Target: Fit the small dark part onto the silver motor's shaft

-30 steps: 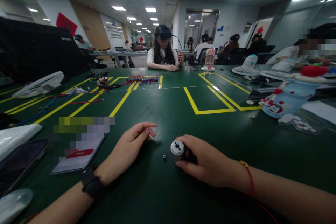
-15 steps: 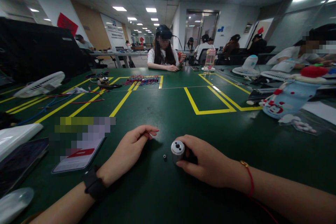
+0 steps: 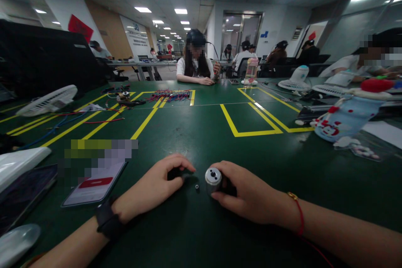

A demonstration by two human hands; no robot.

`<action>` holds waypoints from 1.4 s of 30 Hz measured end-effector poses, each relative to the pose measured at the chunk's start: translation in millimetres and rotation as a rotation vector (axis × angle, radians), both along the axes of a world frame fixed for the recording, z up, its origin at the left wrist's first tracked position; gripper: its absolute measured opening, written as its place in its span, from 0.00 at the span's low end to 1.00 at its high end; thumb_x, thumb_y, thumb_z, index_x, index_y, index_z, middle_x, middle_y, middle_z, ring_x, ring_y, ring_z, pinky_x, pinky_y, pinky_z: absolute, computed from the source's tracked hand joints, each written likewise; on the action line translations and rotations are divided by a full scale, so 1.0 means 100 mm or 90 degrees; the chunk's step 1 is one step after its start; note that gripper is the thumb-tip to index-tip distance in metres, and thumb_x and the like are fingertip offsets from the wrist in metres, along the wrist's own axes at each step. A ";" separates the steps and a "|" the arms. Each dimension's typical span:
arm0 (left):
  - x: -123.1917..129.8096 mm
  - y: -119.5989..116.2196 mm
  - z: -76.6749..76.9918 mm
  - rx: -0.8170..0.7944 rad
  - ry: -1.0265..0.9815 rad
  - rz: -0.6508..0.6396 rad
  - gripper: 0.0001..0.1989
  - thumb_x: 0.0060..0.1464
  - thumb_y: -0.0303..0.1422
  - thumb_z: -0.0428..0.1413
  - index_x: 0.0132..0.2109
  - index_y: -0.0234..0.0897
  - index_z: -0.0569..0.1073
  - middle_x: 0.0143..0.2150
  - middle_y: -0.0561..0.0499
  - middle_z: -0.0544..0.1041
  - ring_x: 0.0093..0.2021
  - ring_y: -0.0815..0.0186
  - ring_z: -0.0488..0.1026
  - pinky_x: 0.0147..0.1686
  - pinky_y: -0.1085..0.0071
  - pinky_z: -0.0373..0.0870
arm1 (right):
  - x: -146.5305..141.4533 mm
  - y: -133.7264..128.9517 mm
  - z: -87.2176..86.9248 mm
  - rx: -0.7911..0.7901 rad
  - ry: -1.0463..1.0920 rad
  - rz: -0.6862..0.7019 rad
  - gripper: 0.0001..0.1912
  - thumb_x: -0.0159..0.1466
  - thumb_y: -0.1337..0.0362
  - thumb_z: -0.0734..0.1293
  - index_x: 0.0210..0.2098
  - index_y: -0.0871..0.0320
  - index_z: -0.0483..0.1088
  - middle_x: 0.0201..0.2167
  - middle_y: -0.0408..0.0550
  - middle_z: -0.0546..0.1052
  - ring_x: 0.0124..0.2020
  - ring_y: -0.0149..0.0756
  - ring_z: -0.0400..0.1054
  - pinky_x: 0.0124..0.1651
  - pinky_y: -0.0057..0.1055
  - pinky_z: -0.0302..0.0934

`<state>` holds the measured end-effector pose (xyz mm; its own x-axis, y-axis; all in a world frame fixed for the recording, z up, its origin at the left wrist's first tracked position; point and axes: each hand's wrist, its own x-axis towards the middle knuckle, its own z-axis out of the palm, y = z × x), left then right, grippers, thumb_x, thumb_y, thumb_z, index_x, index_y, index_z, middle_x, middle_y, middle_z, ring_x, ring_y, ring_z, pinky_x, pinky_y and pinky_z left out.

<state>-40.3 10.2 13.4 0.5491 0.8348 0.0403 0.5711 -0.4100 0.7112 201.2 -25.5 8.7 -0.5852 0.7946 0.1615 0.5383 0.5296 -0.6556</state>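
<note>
My right hand [image 3: 243, 190] grips a silver metal cylinder [image 3: 212, 181] from its right side, thumb in front and fingers behind. The cylinder stands upright on the green table [image 3: 185, 234], its round top showing a centre hole and small dark holes. Just left of it lies a tiny metal ring-like part [image 3: 197, 186], apart from the cylinder. My left hand [image 3: 163, 180] hovers low beside that small part with thumb and index finger spread and nothing between them. The index fingertip is above and left of the part.
Left of my left hand lies a phone [image 3: 94, 188]. A light-blue decorated cup [image 3: 345, 117] stands at the right, with a small plastic bag before it. Bundled wires [image 3: 171, 96] and a white fan [image 3: 48, 100] lie farther off. A person [image 3: 196, 58] sits across the table.
My left hand has opened its thumb and index finger and come lower and to the right, closer to the tiny part. The right hand and cylinder stay in place.
</note>
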 end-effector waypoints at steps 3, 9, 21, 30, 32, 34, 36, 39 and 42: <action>0.02 -0.05 0.05 0.019 0.027 -0.051 0.11 0.52 0.29 0.57 0.43 0.43 0.73 0.48 0.52 0.72 0.50 0.59 0.67 0.52 0.60 0.62 | -0.01 0.00 0.00 0.001 0.007 -0.003 0.17 0.58 0.68 0.68 0.47 0.57 0.65 0.40 0.47 0.70 0.36 0.36 0.62 0.39 0.33 0.59; 0.08 -0.09 0.00 0.065 0.036 -0.042 0.06 0.52 0.35 0.60 0.39 0.43 0.75 0.47 0.50 0.72 0.50 0.57 0.66 0.51 0.58 0.62 | -0.01 0.00 0.01 -0.003 0.010 -0.005 0.16 0.59 0.68 0.67 0.47 0.57 0.65 0.39 0.48 0.70 0.36 0.36 0.62 0.38 0.33 0.59; 0.27 -0.20 0.22 0.126 -0.132 0.043 0.07 0.58 0.33 0.55 0.42 0.47 0.77 0.42 0.52 0.71 0.44 0.63 0.69 0.45 0.67 0.66 | -0.01 0.01 -0.02 0.019 0.010 0.007 0.14 0.58 0.69 0.67 0.43 0.57 0.64 0.37 0.45 0.69 0.34 0.35 0.61 0.36 0.32 0.57; 0.37 -0.23 0.24 0.183 -0.054 0.030 0.10 0.59 0.30 0.53 0.43 0.47 0.77 0.42 0.51 0.71 0.44 0.62 0.69 0.44 0.66 0.67 | -0.03 0.02 -0.03 0.035 0.012 0.012 0.15 0.58 0.69 0.67 0.44 0.57 0.64 0.36 0.45 0.69 0.33 0.34 0.60 0.35 0.32 0.56; 0.37 -0.23 0.24 0.190 -0.043 0.026 0.11 0.59 0.29 0.53 0.44 0.48 0.77 0.42 0.51 0.71 0.43 0.62 0.69 0.44 0.66 0.67 | -0.03 0.02 -0.03 0.031 0.009 0.009 0.15 0.58 0.69 0.67 0.45 0.57 0.64 0.36 0.45 0.69 0.33 0.35 0.60 0.35 0.32 0.56; 0.37 -0.24 0.24 0.201 -0.032 0.025 0.11 0.59 0.29 0.53 0.44 0.48 0.77 0.42 0.51 0.71 0.43 0.62 0.68 0.43 0.66 0.68 | -0.03 0.02 -0.03 0.030 0.009 0.008 0.15 0.58 0.69 0.67 0.45 0.57 0.64 0.36 0.45 0.69 0.34 0.35 0.61 0.36 0.32 0.56; 0.37 -0.26 0.23 0.224 -0.013 0.020 0.12 0.59 0.29 0.52 0.45 0.48 0.77 0.43 0.50 0.70 0.44 0.61 0.68 0.43 0.65 0.67 | -0.03 0.02 -0.02 0.034 0.011 0.010 0.14 0.58 0.69 0.67 0.44 0.57 0.64 0.36 0.46 0.69 0.34 0.35 0.61 0.36 0.32 0.57; 0.35 -0.30 0.22 0.275 0.023 0.005 0.12 0.59 0.30 0.52 0.47 0.48 0.76 0.45 0.49 0.70 0.45 0.59 0.68 0.44 0.63 0.66 | -0.03 0.01 -0.02 0.036 0.014 0.014 0.13 0.59 0.70 0.66 0.43 0.57 0.64 0.36 0.46 0.69 0.34 0.35 0.61 0.36 0.32 0.57; 0.34 -0.33 0.22 0.274 0.017 -0.010 0.14 0.58 0.30 0.52 0.49 0.47 0.75 0.46 0.48 0.69 0.46 0.58 0.68 0.45 0.62 0.66 | -0.02 0.01 -0.01 0.035 0.021 0.018 0.14 0.59 0.70 0.66 0.44 0.57 0.64 0.37 0.46 0.69 0.35 0.35 0.61 0.37 0.32 0.57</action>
